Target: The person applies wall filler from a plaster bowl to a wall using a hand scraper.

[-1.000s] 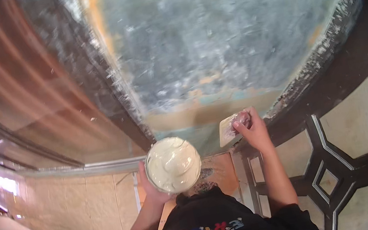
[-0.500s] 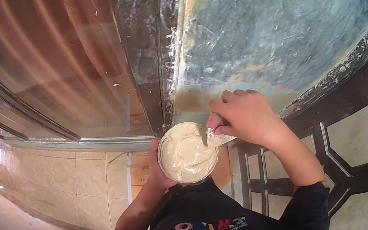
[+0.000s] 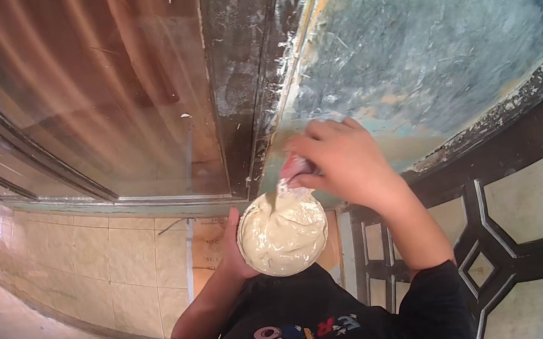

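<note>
My left hand (image 3: 235, 248) is wrapped round the side of a round tub (image 3: 248, 266) and holds it in front of my chest. Thick cream-coloured putty (image 3: 283, 236), smeared into ridges, fills it nearly to the rim. Above the tub's far edge, my right hand (image 3: 338, 157) grips a putty knife (image 3: 294, 166) by its reddish handle, which is spattered with white. The blade is tilted down into the putty near the far rim, and its tip is hidden there.
Ahead to the right stands a blue-grey wall (image 3: 422, 34) with patchy, scuffed filler. A dark wooden frame (image 3: 243, 51) separates it from a glass pane (image 3: 109, 111) with a brown curtain behind. A dark lattice panel (image 3: 432, 214) lies to the right, floor tiles (image 3: 108, 271) to the left.
My right hand has moved left and a little up, carrying the putty knife from the tub's right rim to its far side. The putty's surface has been reshaped.
</note>
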The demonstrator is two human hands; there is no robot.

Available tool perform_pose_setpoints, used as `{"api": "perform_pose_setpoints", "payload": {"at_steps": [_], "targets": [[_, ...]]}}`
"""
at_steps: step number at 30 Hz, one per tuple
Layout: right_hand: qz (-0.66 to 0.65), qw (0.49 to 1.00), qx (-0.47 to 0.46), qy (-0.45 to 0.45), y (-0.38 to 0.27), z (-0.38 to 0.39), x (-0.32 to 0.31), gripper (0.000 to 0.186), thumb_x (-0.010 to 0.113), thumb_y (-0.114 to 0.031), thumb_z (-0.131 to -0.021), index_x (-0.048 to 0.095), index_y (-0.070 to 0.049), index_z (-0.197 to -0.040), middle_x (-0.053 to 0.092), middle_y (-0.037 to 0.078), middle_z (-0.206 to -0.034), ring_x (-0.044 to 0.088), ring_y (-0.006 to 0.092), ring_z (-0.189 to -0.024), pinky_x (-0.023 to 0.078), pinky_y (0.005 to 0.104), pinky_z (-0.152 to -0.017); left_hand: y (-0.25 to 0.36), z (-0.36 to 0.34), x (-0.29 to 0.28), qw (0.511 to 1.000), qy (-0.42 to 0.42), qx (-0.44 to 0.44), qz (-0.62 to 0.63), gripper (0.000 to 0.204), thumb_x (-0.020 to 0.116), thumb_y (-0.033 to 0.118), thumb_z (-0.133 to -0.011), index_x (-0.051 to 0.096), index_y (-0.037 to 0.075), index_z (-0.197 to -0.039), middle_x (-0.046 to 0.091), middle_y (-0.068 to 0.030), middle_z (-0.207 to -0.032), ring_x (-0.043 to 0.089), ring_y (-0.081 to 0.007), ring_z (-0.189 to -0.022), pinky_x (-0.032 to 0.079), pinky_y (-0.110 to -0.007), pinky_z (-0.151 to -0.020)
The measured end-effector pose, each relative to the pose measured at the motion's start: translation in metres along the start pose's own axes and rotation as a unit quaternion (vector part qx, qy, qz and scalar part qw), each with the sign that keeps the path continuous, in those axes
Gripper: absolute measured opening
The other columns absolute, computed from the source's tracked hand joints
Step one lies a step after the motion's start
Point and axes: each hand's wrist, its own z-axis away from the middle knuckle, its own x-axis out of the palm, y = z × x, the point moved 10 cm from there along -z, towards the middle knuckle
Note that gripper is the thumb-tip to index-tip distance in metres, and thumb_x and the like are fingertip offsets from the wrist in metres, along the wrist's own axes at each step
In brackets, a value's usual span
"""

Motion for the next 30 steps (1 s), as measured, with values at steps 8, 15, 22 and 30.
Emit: {"api": "perform_pose_setpoints", "payload": {"at_steps": [8,15,22,30], "targets": [[-0.028,0.989,0.143,0.039,0.055,0.063,0.038,0.037,0.08,-0.027,-0.07,0.055,-0.009,-0.091,0.058,0.006,-0.087,0.059,0.0296,-0.079,0.045,0.0402,-0.07,0.021,0.017,-0.011,0.995,0.035,0.052,-0.072,0.087,0.025,0.073,-0.089,0.028,0.01,-0.149,0.034,-0.016,-0.15,0.038,-0.0377,-0.135,0.029,-0.056,-0.111],[-0.234,0.919,0.317,0.023,0.088,0.128,0.148,0.032,0.074,-0.024,-0.084,0.049,-0.006,-0.093,0.064,0.01,-0.08,0.063,0.0184,-0.063,0.049,0.0306,-0.057,0.039,0.027,0.003,0.968,0.022,0.154,-0.195,0.061,0.057,0.035,-0.092,0.039,-0.003,-0.136,0.053,-0.0181,-0.132,0.057,-0.0283,-0.117,0.048,-0.043,-0.098],[-0.596,0.67,0.421,0.134,0.093,0.167,0.244,0.023,0.062,-0.018,-0.094,0.046,-0.011,-0.109,0.06,0.004,-0.088,0.061,0.0124,-0.073,0.049,0.0256,-0.061,0.051,0.03,-0.013,0.877,0.074,0.249,-0.405,0.076,0.08,0.011,-0.07,0.041,-0.002,-0.133,0.057,-0.016,-0.127,0.057,-0.0252,-0.117,0.047,-0.04,-0.098],[-0.32,0.859,0.321,0.24,0.138,0.138,0.187,0.045,0.066,-0.025,-0.091,0.039,-0.011,-0.124,0.064,0.01,-0.091,0.065,0.0186,-0.071,0.052,0.0297,-0.062,0.036,0.032,-0.005,0.99,0.103,0.074,0.066,0.081,0.084,0.015,-0.07,0.038,-0.001,-0.135,0.051,-0.0172,-0.134,0.055,-0.0262,-0.119,0.045,-0.041,-0.1]]}}
